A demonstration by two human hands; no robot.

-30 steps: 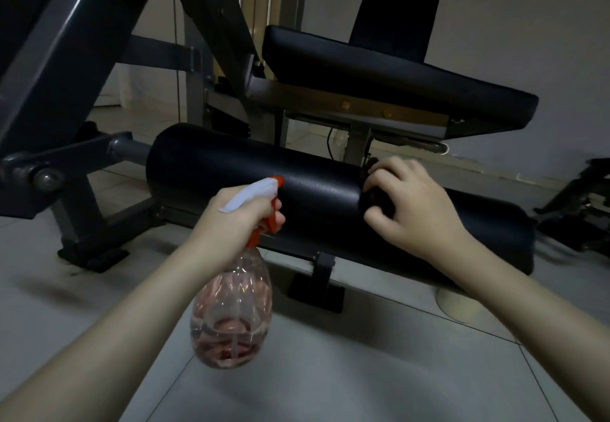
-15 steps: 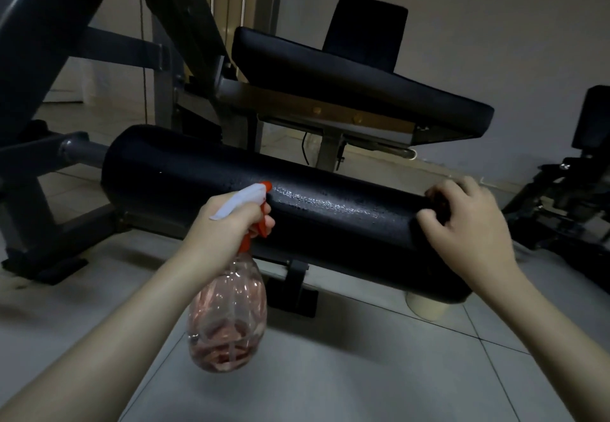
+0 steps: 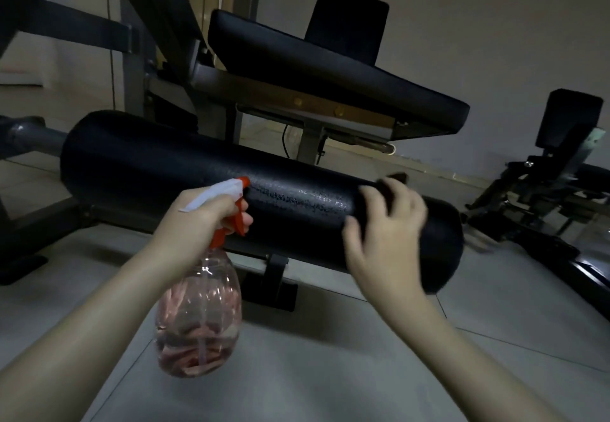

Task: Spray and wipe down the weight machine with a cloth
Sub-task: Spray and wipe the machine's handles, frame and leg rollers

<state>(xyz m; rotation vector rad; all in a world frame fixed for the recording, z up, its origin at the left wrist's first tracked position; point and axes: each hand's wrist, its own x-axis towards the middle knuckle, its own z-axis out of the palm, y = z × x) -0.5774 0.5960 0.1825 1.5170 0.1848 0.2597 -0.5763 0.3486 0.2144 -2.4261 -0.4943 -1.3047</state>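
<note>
The roller pad (image 3: 148,164) of the weight machine (image 3: 165,25) lies across the middle of the frame, a long black cylinder running from centre left down toward the right edge. A patch of droplets (image 3: 297,199) glistens on its upper face near the centre, so we judge that this stretch has had its spray and the wiping step is in hand.

At the right end of that wet patch our right hand (image 3: 386,227) lies over the pad, fingers curled round a dark cloth (image 3: 397,177) that shows only as a scrap past the fingertips. The hand is blurred, so we cannot tell how firmly it presses.

Just left of centre, our left hand (image 3: 198,220) grips the neck of the spray bottle (image 3: 199,316), a finger hooked on the orange trigger and the nozzle aimed at the pad. The clear body, partly full of pinkish liquid, hangs below over the tiled floor (image 3: 330,372).

The next move, as we see it, calls for drawing the cloth leftward through the droplets with steady pressure, then round the curve of the pad. The dry left part would want another spray first.

Above, the seat pad (image 3: 330,72) looks dry. A second machine (image 3: 561,174) stands at the far right.
</note>
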